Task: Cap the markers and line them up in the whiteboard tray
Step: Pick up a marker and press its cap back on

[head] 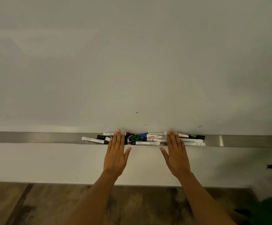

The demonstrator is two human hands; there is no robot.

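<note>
Fingers (118, 138) of the left hand (115, 157) are lying flat, straight and close together, holding nothing; the right hand (177, 157) is mirroring it, palm down and empty.

Item: a jumble of slim white-barrelled plastic markers (148, 139) with black, green and blue ends, together with loose caps (132, 137). They are lying in the long brushed-metal whiteboard tray (34, 137) beneath the pale whiteboard (132, 62).

Position: both sets of fingertips are reaching across the tray and covering parts of the pile, while most of the markers are lying between the two hands. A few are sticking out past each hand. Whether the fingers are pressing on them, I cannot tell.

Handling, as judged: light, rigid, smooth and apt to roll. Each is best pinched mid-barrel, with its cap pushed on straight. Small caps are likely slipping about easily.
</note>
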